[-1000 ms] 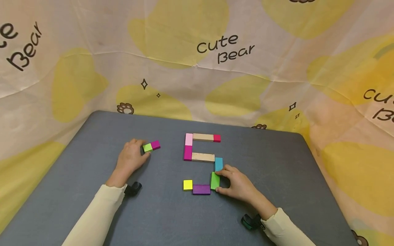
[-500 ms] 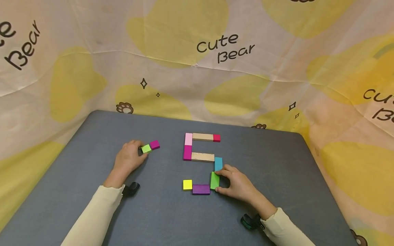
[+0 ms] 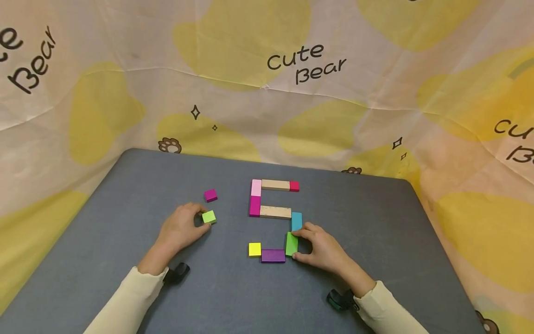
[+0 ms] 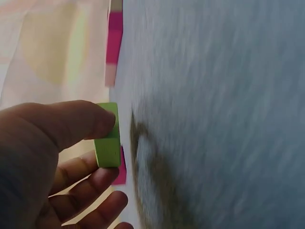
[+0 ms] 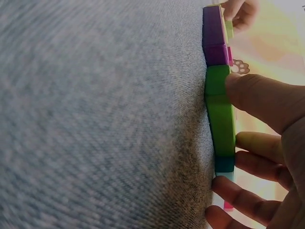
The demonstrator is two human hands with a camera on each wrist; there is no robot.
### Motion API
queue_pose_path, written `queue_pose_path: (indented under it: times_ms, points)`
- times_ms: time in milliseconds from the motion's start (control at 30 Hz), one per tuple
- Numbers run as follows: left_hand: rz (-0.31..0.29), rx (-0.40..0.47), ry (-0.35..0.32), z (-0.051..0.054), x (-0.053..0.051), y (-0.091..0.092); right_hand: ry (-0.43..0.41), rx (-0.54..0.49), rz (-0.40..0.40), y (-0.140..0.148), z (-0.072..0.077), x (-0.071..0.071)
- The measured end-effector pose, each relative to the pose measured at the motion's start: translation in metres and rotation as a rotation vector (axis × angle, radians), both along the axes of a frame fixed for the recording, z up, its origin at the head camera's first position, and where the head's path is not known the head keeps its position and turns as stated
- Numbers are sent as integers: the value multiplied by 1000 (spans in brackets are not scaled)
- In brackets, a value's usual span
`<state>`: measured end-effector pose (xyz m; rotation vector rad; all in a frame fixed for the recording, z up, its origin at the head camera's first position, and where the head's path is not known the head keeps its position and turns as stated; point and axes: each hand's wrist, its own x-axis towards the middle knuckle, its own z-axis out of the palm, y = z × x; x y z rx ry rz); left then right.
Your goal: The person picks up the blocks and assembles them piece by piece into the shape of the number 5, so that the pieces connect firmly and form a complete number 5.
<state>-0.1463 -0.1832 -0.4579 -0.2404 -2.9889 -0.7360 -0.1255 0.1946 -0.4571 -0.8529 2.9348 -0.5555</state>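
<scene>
My left hand [image 3: 180, 232] pinches a small light-green block [image 3: 209, 217] between thumb and fingers; in the left wrist view the light-green block [image 4: 108, 148] appears raised off the table. Just beyond it lies a magenta block [image 3: 210, 195]. My right hand [image 3: 323, 249] holds a longer green block [image 3: 291, 244] by its ends, thumb on the near end and a finger at the far end. That green block lies on the table between a blue block [image 3: 296, 221] and a purple block [image 3: 273, 256]. A yellow block [image 3: 254, 249] sits at the purple block's left end.
The row continues with a wooden block [image 3: 275, 212], a dark pink block [image 3: 255, 206], a light pink block [image 3: 256, 187], another wooden block [image 3: 276, 185] and a red block [image 3: 294, 186]. A grey table [image 3: 233, 297] lies beneath, with a patterned cloth [image 3: 233, 55] behind.
The left hand has drawn the light-green block away from the magenta block, toward the person and slightly right. The magenta block stays behind. The right hand keeps its place on the green block.
</scene>
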Motion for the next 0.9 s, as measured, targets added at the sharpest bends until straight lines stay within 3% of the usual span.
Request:
queue_pose_path:
  times_ms: [467,900]
  points:
    - [-205,61,22,-2,21,32,10,6,-6,0,0,0]
    - [-218,50,-46,-1,26,56,-10,8,-11,-1,1,0]
